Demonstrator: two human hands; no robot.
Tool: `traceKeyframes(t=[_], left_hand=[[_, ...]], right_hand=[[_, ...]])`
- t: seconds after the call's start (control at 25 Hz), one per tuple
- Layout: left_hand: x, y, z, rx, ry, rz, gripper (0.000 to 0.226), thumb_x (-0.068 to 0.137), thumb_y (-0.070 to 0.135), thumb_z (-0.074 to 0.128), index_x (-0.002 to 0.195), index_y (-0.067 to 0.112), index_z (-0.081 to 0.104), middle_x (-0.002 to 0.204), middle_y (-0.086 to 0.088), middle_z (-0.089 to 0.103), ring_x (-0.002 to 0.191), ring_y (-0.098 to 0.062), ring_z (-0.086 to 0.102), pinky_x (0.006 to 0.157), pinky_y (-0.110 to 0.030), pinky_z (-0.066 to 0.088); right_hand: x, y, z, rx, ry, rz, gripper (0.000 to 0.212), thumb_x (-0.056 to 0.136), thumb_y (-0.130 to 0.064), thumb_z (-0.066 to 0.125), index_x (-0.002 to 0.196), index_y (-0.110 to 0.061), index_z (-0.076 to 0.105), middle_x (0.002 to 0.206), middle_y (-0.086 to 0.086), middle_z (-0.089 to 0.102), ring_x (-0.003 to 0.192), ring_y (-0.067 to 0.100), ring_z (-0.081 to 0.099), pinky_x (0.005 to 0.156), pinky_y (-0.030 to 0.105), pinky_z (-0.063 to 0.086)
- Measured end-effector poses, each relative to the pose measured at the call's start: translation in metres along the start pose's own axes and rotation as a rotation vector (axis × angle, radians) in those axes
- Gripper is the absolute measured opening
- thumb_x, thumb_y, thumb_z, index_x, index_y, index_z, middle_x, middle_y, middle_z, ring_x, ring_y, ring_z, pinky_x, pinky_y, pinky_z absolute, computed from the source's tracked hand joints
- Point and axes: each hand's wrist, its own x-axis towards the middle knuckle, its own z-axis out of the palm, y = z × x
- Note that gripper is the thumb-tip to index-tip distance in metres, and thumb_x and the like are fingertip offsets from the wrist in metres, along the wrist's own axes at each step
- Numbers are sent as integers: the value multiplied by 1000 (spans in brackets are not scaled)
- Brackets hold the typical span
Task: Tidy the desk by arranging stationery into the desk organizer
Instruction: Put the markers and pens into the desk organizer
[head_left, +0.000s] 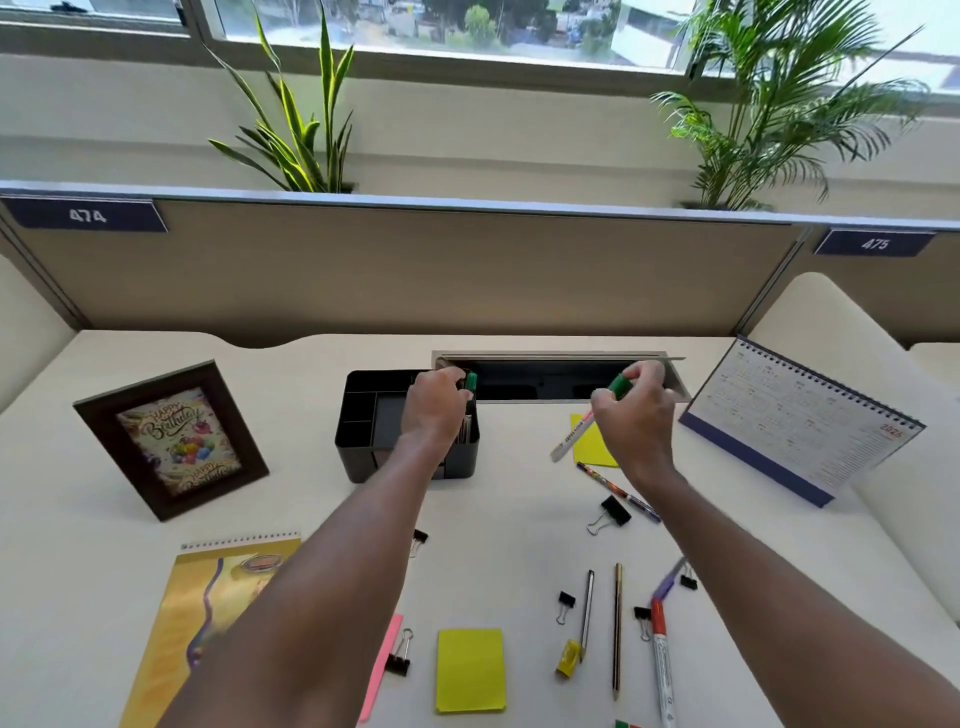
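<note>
A black desk organizer (363, 421) stands at mid-desk, with several compartments. My left hand (434, 405) is over its right side and grips a green-capped marker (470, 382) upright in a compartment. To the right, my right hand (631, 410) holds a white marker with a green cap (571, 436), tilted, above a yellow sticky pad (587, 447). Loose on the desk nearer me lie a patterned pen (613, 488), two pencils (617, 629), a red-capped marker (661, 660), a purple pen (667, 579), several binder clips (608, 514), a yellow sticky pad (470, 670) and a yellow sharpener (568, 659).
A framed birthday picture (171, 441) stands at the left. A desk calendar (800, 421) stands at the right. A spiral notebook (208, 623) and a pink strip (382, 670) lie near the front left. An open cable tray (561, 382) is behind the organizer, under the partition wall.
</note>
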Motion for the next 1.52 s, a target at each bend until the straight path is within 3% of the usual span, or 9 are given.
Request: traceKeyframes(t=[0.08,0.16,0.32,0.52,0.72,0.88,1.04,1.28,1.52], left_hand=[[0,-13,6,94,-33,22,24,93,24,57,112,14,69,102,-12,68,99,-32,62,79,-37,51],[-1,-24,10,225,-35,75,28,97,30,49,114,16,66,101,-11,61,99,-31,56,75,-39,50],[-4,-42,11,305,51,194,41,98,25,45,137,13,51,119,-14,58,101,-33,51,80,-42,47],[-10,-49,-1,243,79,231,46,92,17,51,137,7,49,124,-13,57,106,-31,52,91,-38,45],[-22,-45,-2,149,77,255,46,92,14,50,137,3,50,127,-14,58,118,-29,52,101,-35,41],[-32,-29,4,99,122,308,45,88,9,54,131,-2,54,126,-16,60,122,-29,53,105,-34,38],[-57,0,30,33,149,371,37,89,17,59,123,4,61,111,-12,65,104,-27,58,90,-38,50],[-129,68,110,19,-412,188,28,84,48,63,96,23,66,97,1,65,94,-19,60,73,-31,46],[-181,110,172,128,-589,69,44,76,55,70,100,19,64,103,-3,65,97,-23,62,70,-30,43]], right_hand=[[-4,-21,16,69,-36,-74,22,79,1,57,97,-2,45,73,1,48,55,1,55,50,9,36],[-4,-32,38,107,-65,-138,22,78,1,58,96,-5,45,73,4,51,57,-4,56,51,7,37],[-4,-44,87,121,-181,-252,23,76,-7,56,92,-15,42,72,7,57,62,23,58,57,34,46],[-7,-48,122,-41,-404,-365,19,80,-5,56,91,-11,41,78,6,49,63,27,45,58,30,32],[-11,-26,144,-265,-613,-351,24,83,-8,55,105,-11,46,99,11,55,85,33,54,67,32,36],[-14,-9,128,-261,-606,-338,46,84,-9,56,129,-10,46,117,17,53,101,35,55,84,38,45],[-3,31,87,-316,-543,-224,34,84,-9,54,118,-8,58,113,15,60,105,32,55,86,36,44],[5,100,5,-459,-506,61,16,77,-5,52,85,-4,66,93,18,68,88,35,61,67,32,47],[-4,153,-52,-496,-473,163,17,79,-4,55,91,-2,67,94,17,69,86,32,64,68,32,53]])
